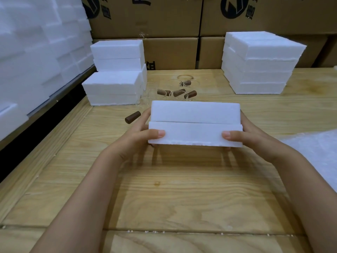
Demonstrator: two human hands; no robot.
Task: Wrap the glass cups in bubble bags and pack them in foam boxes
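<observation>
Head view | foam box gripped between left hand and right hand

Left hand, right hand — gripping foam box.

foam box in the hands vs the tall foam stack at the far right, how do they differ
The foam box is lifted off the table, gripped by the left hand and right hand; the foam stack rests on the table untouched. The foam box shows two layers with one seam; the foam stack shows about four. Both are white foam.
</observation>
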